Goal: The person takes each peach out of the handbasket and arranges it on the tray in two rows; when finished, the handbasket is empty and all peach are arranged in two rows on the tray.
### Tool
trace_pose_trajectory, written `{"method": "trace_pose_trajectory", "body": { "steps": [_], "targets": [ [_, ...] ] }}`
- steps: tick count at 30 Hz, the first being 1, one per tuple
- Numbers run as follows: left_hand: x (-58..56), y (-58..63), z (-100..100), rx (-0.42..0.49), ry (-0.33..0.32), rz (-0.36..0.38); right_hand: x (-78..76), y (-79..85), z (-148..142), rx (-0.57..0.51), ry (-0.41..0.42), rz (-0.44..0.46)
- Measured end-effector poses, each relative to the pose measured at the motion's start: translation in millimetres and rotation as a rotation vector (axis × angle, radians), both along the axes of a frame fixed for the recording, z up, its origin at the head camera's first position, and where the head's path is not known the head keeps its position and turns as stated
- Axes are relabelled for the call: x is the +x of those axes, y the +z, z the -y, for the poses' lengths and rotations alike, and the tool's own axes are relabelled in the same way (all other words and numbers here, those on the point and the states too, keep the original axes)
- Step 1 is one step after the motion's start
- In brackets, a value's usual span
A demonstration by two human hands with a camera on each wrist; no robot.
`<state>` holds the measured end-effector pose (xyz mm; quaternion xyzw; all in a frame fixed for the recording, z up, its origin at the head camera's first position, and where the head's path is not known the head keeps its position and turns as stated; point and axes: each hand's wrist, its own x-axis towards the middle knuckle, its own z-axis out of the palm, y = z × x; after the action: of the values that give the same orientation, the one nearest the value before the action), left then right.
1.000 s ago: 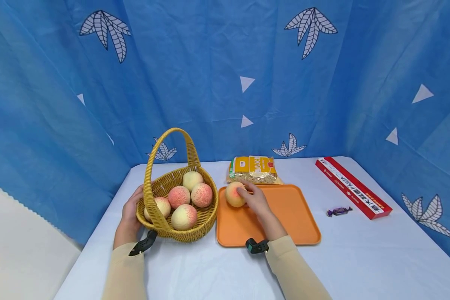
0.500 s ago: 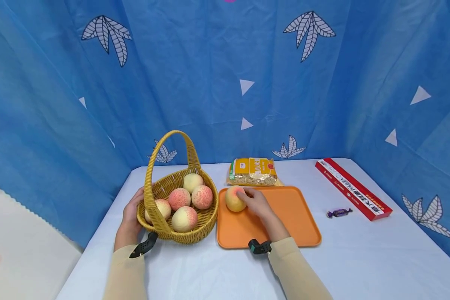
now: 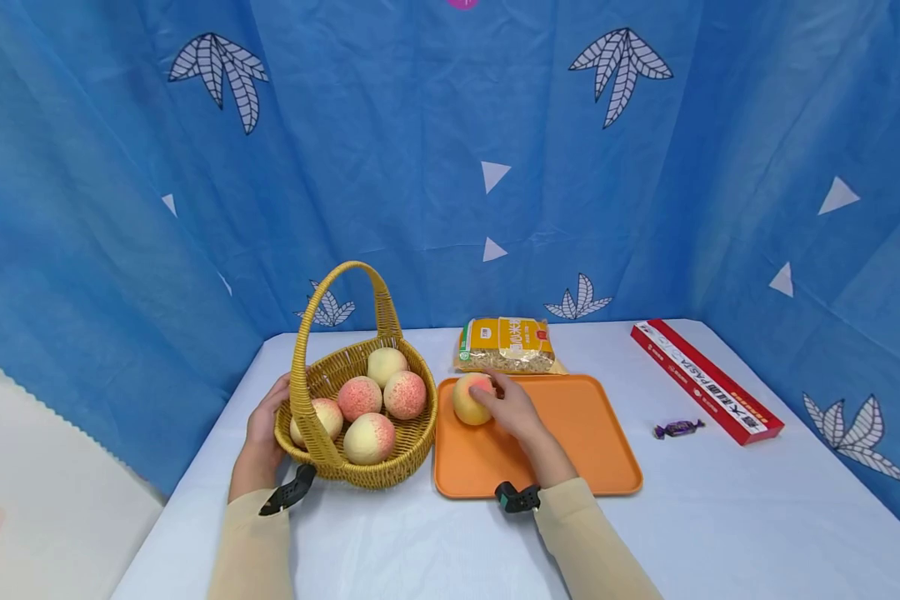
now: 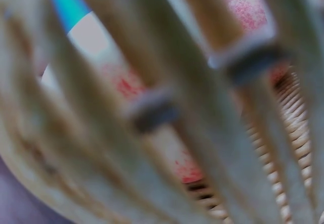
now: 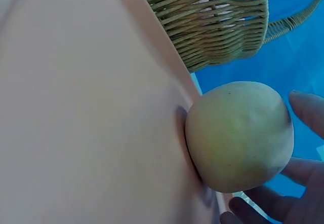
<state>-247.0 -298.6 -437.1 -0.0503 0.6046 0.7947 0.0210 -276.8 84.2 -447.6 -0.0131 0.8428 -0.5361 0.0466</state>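
My left hand [image 3: 262, 425] rests against the outer left side of a wicker basket [image 3: 390, 475] with a tall arched handle. Inside the basket lie several yellow and pink peaches [image 3: 369, 438]. In the left wrist view, blurred basket weave [image 4: 167, 57] covers most of the frame, and the fingers do not show. A single peach [image 3: 471, 407] sits at the far left corner of the orange tray [image 3: 570, 442]. My right hand [image 3: 516, 408] is at that peach's right side. In the right wrist view its fingers are spread loosely, with the thumb [image 5: 309, 112] slightly apart from the peach.
Behind the tray lies a yellow bag of grain-like food [image 3: 508, 343]. To the right are a small purple-wrapped candy [image 3: 678, 428] and a long red pasta box [image 3: 705, 379]. A blue patterned curtain [image 3: 420, 167] encloses the white table [image 3: 405, 542].
The right hand's peach has come slightly nearer on the tray, and the thumb and fingers around it have loosened. The left hand and basket keep their place. The head view has tilted slightly.
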Motion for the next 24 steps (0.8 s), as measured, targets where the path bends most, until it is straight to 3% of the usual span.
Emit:
{"method": "trace_pose_trajectory", "body": {
  "steps": [12, 24],
  "targets": [
    [-6.8, -13.6, 7, -0.005, 0.004, -0.005, 7.3, 9.3, 11, 0.046, 0.035, -0.130],
    [-7.3, -12.7, 6, -0.011, 0.010, 0.001, 15.4, 26.3, 20, 0.139, 0.050, -0.222]
  ]
}}
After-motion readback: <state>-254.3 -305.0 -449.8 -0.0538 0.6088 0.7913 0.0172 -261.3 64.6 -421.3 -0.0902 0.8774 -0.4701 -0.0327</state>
